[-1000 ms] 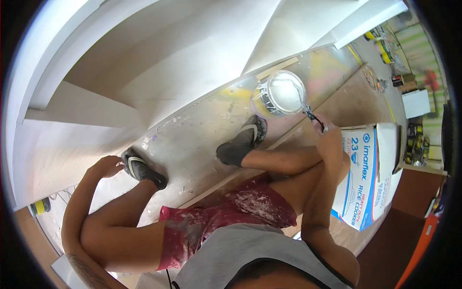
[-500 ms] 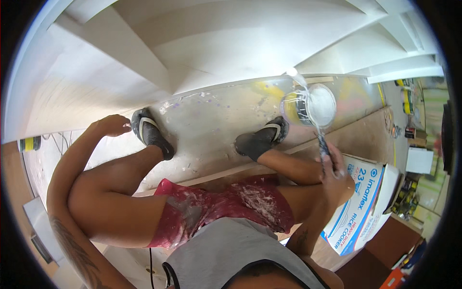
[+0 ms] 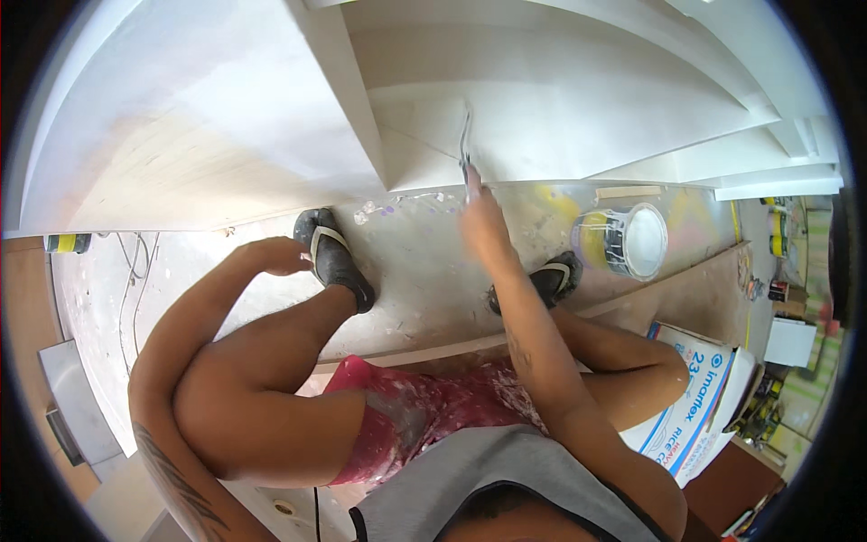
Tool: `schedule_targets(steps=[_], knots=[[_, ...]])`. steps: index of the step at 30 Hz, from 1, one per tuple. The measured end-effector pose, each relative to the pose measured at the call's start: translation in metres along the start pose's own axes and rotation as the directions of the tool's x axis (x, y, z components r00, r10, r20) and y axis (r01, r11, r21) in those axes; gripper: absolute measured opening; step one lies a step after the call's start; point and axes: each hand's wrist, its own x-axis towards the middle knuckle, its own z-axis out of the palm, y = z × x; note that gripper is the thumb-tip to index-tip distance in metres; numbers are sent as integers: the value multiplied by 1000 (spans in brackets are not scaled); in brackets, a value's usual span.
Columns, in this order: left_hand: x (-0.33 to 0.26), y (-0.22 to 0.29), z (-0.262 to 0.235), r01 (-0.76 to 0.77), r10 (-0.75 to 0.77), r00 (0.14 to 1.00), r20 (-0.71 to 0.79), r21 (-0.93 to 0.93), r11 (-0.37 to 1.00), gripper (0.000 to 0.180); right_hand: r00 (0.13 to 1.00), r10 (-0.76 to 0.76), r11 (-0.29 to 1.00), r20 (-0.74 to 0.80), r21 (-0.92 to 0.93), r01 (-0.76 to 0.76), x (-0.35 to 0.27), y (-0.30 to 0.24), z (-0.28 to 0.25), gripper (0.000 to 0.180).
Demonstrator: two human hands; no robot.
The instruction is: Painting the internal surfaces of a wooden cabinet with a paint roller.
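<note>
Slender painting tool with a thin metal-looking shank point(image 3: 466, 135) is gripped in the right hand point(image 3: 485, 221), held up before the glossy white panel of a cabinet-like unit point(image 3: 560, 108). Motion blur smears the hand; the tool's pale head melts into the white behind it, so whether it touches the panel cannot be told. Well apart from it, the left hand point(image 3: 282, 256) hangs with fingers loosely bent beside the black sandal with a cream strap point(image 3: 318, 226); its palm is hidden. The right forearm partly covers the other foot. Beyond stands a round, paint-streaked bucket point(image 3: 614, 237) of white paint. Farther right, the knee hides part of a white-and-blue cardboard box point(image 3: 691, 397). Half a second ago, the tool was at the bucket; the right hand has since swung leftward to the panel.
</note>
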Motion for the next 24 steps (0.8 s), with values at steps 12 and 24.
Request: schedule_targets(steps=[12,24], knots=[[-2,27,2,-123,141,977,159,-118,985,60,995,86,992,54,89,-90,69,7,0,63],[2,42,-10,-94,100,936,336,-34,995,85,967,149,973,205,143,-180,-61,18,0,61]])
